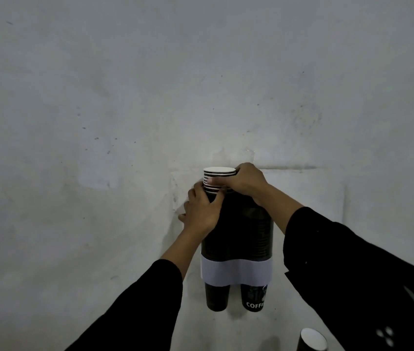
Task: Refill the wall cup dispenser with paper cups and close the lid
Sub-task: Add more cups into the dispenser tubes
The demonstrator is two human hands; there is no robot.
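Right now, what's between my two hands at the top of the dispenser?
In the head view, the stack of paper cups sticks out of the dispenser, with the left hand and right hand gripping it from either side.

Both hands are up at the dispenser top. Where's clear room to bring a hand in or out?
Bare wall lies open above the cup stack and left of the left hand. It is crowded at the dispenser top, where the right hand and left hand meet. Lower right holds a loose cup.
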